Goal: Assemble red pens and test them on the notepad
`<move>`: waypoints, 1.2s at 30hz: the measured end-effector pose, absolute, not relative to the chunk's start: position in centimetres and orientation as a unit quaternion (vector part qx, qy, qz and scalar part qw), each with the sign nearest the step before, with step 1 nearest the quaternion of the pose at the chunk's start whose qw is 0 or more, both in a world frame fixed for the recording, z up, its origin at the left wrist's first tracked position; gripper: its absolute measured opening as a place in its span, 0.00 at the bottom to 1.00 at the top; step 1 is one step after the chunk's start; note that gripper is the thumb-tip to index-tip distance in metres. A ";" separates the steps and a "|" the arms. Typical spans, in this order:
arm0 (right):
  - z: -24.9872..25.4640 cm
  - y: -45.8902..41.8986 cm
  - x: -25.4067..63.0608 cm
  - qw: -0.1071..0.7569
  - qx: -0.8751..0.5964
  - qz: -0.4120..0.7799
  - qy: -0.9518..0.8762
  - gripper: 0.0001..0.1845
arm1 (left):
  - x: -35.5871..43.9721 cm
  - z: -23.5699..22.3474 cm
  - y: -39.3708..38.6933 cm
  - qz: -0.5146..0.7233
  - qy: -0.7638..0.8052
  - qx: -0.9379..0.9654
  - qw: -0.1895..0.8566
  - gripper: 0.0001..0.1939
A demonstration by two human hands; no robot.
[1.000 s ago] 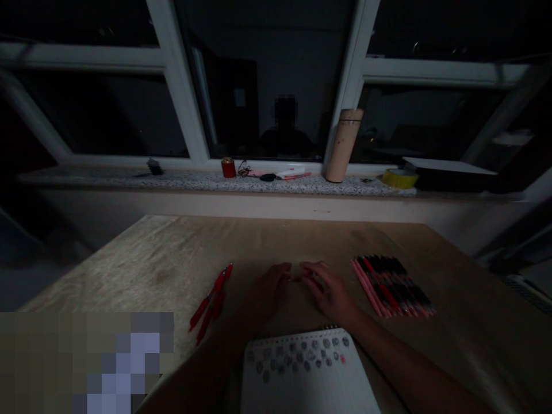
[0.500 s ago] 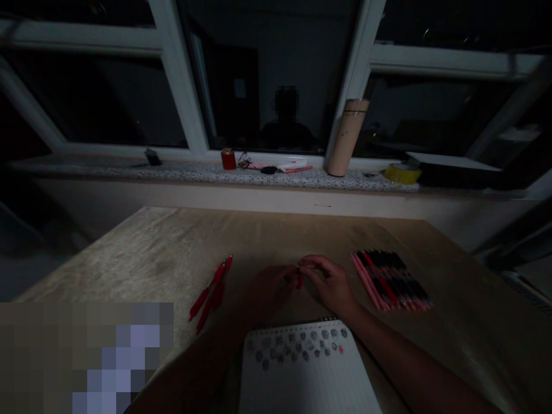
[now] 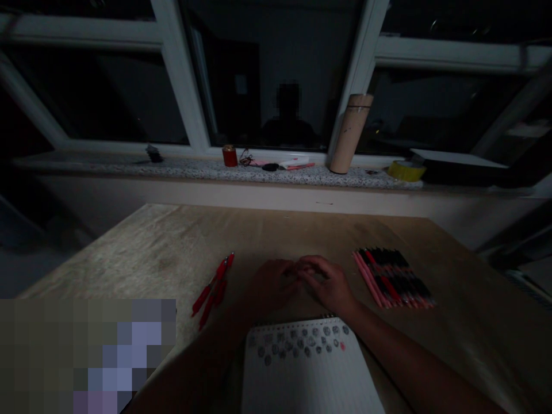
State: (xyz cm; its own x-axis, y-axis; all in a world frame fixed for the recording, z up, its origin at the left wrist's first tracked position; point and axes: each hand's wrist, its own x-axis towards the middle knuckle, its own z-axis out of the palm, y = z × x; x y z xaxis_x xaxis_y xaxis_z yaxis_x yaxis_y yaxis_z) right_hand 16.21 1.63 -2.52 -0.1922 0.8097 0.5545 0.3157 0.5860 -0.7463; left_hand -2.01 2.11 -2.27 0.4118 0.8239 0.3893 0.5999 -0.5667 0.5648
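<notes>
Where the curled fingers of the left hand (image 3: 272, 283) and right hand (image 3: 330, 283) come together above the table (image 3: 142, 247), dimness and overlap hide whether either grasps anything. Just below them lies a spiral notebook (image 3: 308, 374), its upper lines filled with dark scribbles and one red mark. Loose red pens (image 3: 201, 302) lie left of the hands; a tight row of pink, red and black pens (image 3: 390, 284) lies to the right. Beyond, a tall bottle (image 3: 350, 135) stands on the windowsill (image 3: 190, 167).
</notes>
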 end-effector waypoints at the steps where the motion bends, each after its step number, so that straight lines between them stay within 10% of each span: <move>1: -2.6 1.6 16.2 0.508 -0.382 0.243 -0.733 0.09 | -1.9 -2.3 2.1 0.321 0.432 0.824 0.176 0.15; 11: -1.4 2.0 17.2 0.486 -0.435 0.150 -0.743 0.10 | -1.4 -1.6 2.0 0.371 0.452 0.776 0.235 0.11; 21: -0.7 2.7 19.2 0.178 -0.579 0.026 -0.795 0.18 | -1.8 -1.2 2.3 0.370 0.471 0.782 0.173 0.09; 36: 0.9 2.6 20.7 0.052 -0.473 0.116 -0.872 0.10 | -2.4 -0.7 1.9 0.423 0.458 0.746 0.235 0.05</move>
